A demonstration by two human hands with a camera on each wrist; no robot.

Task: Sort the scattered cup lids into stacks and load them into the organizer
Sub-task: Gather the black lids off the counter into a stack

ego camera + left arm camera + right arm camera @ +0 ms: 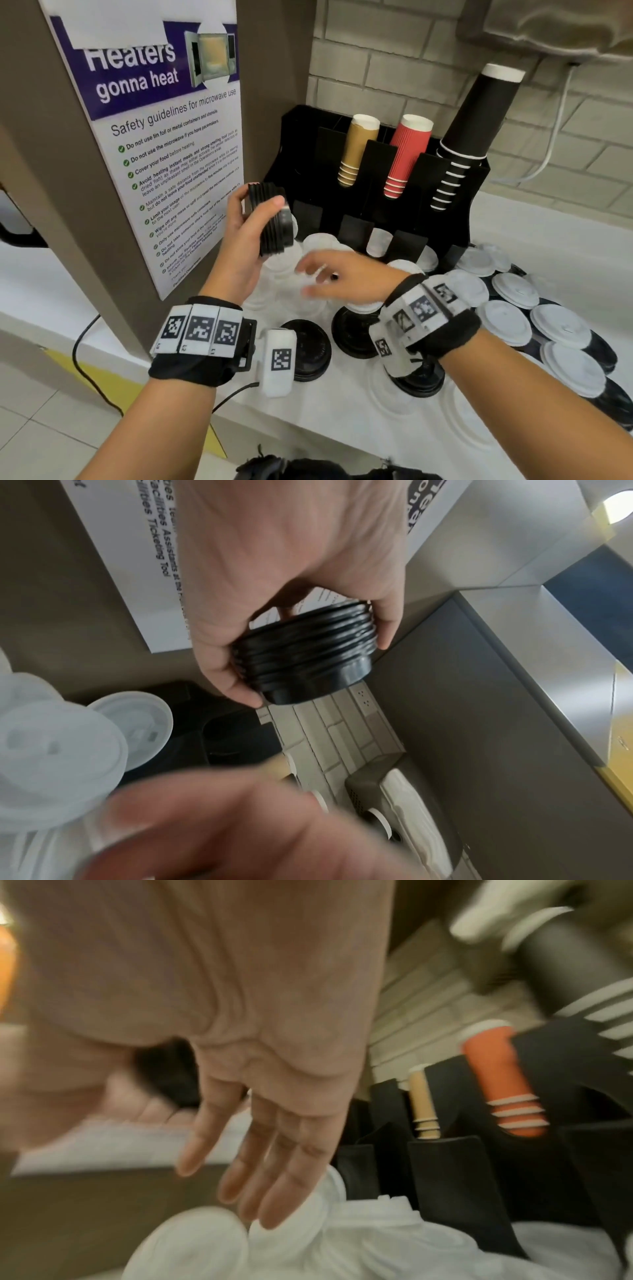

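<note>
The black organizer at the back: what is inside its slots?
The black organizer holds three upside-down cup stacks: tan cups, red cups, tall black cups. White lids show in a low front slot. The dividers hide the slot bottoms.

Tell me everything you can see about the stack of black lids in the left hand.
The stack of black lids is a nested bundle of glossy, plastic-looking round lids, their rims forming tight parallel ridges, with one lid's raised dome showing at one end. The left hand grips it by its rims, thumb on one side, fingers on the other. It is held on its side, in the air, in front of the black organizer's left end.
</note>
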